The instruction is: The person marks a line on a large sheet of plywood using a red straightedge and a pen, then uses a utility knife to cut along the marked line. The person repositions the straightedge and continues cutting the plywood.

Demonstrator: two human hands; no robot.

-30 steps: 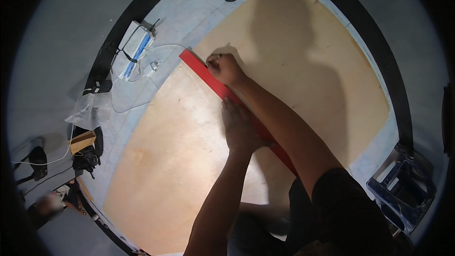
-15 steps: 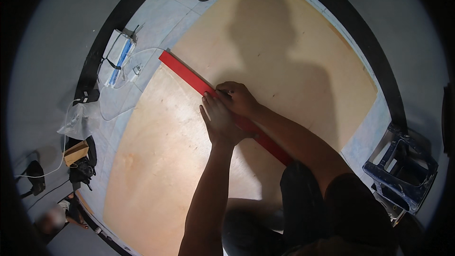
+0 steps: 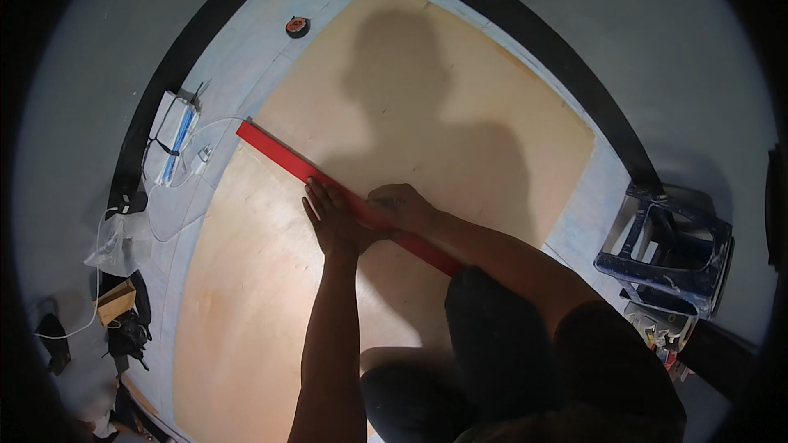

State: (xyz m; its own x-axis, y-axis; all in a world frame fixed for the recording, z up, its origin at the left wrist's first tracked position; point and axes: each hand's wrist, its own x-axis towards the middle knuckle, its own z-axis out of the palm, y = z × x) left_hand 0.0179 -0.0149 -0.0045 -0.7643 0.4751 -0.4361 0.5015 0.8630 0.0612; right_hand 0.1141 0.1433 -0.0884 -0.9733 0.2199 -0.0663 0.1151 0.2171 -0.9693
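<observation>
- Fingers of left hand [image 3: 332, 217] spread flat, palm down, pressing the ruler [image 3: 345, 197] onto the board [image 3: 246, 295]; nothing gripped, just weight on it.
- Right hand [image 3: 402, 207] curled, fingers closed just beside the left, resting on the ruler's far edge. Whether it pinches a pencil: cannot tell, too dark.
- Ruler: long, red, lying flat and diagonal across the board, upper end at the board's left edge, lower end hidden under the right forearm.
- Change: a second ago the right hand sat up near the ruler's upper end, well apart from the left. Now it has slid down the ruler to meet the left hand. Left hand has stayed planted; ruler keeps the same line on the board.
- Judgement: reads as a stroke run along the straightedge, now reaching the holding hand; that stretch of line is likely drawn.
- Around the board: round red-and-black tape measure [image 3: 297, 26] beyond its upper left corner; clear packets [image 3: 172, 148] left of the ruler's upper end; blue stool [image 3: 669, 246] off the board's right edge.
</observation>
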